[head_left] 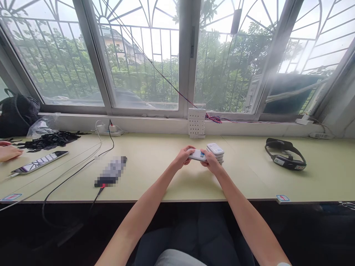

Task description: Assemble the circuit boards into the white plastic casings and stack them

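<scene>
Between my two hands a flat white box point(196, 155) with a small blue patch is held above the table. My left hand point(182, 157) grips its left end, thumb on top. My right hand point(211, 162) holds the right end, its thumb beside the blue patch. Just behind my right hand stands a stack of similar white boxes point(215, 149), partly hidden by that hand. The top box of the stack has printing on its lid.
On the pale table point(155, 184) lie a phone point(41, 162), a blurred device point(112, 171) with a cable, black strips point(52, 140) and a headband point(287, 157). Another person's hand point(9, 152) is at the far left. A white perforated block point(196, 123) stands by the window.
</scene>
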The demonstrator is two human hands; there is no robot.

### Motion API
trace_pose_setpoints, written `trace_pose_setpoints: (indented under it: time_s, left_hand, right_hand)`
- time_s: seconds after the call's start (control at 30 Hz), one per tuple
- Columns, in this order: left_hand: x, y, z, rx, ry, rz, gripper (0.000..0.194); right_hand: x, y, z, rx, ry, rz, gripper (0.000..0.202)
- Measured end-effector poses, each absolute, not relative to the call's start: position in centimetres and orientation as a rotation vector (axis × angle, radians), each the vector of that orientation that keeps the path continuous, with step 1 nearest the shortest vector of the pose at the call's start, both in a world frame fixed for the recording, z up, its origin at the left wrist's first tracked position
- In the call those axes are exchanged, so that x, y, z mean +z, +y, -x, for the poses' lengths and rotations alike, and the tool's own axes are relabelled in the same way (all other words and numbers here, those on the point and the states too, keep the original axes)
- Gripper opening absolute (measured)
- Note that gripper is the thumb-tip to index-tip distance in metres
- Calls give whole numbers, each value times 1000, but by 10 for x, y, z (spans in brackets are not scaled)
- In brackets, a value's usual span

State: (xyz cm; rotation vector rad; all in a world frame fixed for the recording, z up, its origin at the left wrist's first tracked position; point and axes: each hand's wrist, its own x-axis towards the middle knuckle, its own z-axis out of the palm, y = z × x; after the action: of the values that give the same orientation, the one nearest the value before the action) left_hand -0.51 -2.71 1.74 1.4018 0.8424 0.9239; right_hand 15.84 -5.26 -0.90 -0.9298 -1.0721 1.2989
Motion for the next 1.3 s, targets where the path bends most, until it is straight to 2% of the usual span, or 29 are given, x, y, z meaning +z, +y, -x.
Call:
trace_pose_setpoints:
  time_s: [0.23, 0.5, 0.83, 1.3]
  left_hand:
    - [13, -23, 4, 966, 911, -1377, 20]
    - [15, -25, 4, 960, 914, -1402, 15]
    - [12, -23, 5, 979, 855, -1408, 20]
    - [10, -23, 4, 978, 922, -1444, 22]
  right_hand:
    - [-10, -52, -156, 1272, -1035, 1002, 37]
    - [-14, -54, -162, 1414, -1175, 995, 41]
    - [-15, -52, -162, 1467, -1151, 867, 38]
    - [-15, -55, -160, 1372, -1289, 992, 39]
